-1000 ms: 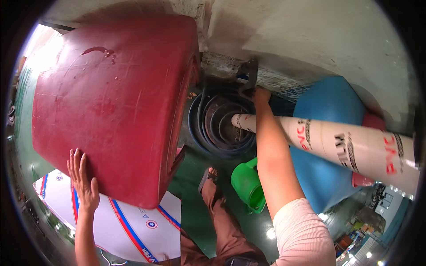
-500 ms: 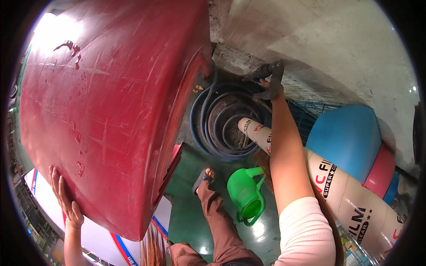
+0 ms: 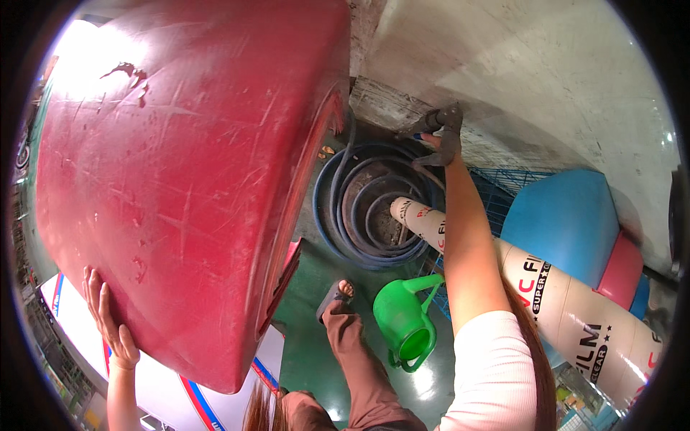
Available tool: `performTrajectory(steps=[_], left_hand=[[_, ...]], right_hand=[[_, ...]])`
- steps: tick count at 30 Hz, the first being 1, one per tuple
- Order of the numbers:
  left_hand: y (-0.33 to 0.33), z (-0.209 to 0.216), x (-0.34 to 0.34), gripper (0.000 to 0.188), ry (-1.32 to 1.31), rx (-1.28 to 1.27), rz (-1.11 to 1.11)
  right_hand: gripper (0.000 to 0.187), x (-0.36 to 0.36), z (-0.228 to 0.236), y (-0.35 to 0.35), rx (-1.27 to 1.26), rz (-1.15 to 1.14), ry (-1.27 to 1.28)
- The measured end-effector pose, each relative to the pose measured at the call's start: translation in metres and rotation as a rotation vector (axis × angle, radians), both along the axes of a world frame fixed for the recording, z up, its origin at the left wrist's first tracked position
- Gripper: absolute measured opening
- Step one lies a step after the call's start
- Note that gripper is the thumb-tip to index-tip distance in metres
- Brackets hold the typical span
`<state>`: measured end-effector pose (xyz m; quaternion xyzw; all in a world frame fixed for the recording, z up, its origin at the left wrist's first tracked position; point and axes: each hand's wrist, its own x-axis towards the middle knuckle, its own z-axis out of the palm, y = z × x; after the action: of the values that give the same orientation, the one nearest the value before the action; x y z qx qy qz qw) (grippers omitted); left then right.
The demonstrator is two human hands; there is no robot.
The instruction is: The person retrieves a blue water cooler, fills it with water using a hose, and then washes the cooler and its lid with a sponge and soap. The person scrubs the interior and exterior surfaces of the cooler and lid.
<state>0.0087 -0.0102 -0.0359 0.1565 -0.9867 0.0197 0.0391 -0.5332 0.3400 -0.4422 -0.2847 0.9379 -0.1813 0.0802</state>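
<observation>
Red tub (image 3: 194, 179): a large, scuffed red plastic tub is being tipped on its side at the left, its rim facing the coiled hose (image 3: 374, 215) on the green floor (image 3: 316, 337).

Left hand (image 3: 108, 320): it is being pressed flat against the tub's lower outer wall, fingers (image 3: 93, 287) spread wide and lying on the plastic; nothing is being gripped, the tub is only being propped.

Right hand (image 3: 442, 136): it is being stretched forward to the foot of the wall (image 3: 546, 79), fingers curled closed around a dark hose end or tap fitting; which of the two cannot be told, since the hand is small and shadowed there.

Doing it well: the tub's weight is best carried by the whole left palm kept low under the curve, so that it is not rolling off the fingers; the right hand's closed hold is best kept firm and the reach steady, with the feet planted apart on the wet-looking floor.

Around: a green watering can (image 3: 402, 323) is lying just beside the person's foot (image 3: 338, 294); a white roll of film (image 3: 560, 302) is slanting across a blue wire cage (image 3: 496, 201); a blue and pink container (image 3: 575, 223) is standing beyond it, against the wall.
</observation>
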Motion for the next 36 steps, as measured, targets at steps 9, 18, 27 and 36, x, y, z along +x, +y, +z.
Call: performTrajectory(steps=[9,18,27,36], left_hand=[[0.014,0.023,-0.028,0.051,-0.003,0.037,-0.017],[0.071,0.158,0.045,0.057,0.209,0.44,-0.3],[0.145,0.297,0.487,0.043,0.597,1.114,0.049],[0.122,0.358,0.736,0.061,1.837,2.079,-0.038]], right_hand=[[0.082,0.024,0.086,0.034,-0.351,-1.291,-0.479],[0.079,0.113,0.248,0.033,-0.372,-1.009,-0.234],[0.04,0.41,0.492,-0.049,-0.155,-0.318,-0.093],[0.037,0.712,0.59,-0.185,-0.333,0.179,-0.444]])
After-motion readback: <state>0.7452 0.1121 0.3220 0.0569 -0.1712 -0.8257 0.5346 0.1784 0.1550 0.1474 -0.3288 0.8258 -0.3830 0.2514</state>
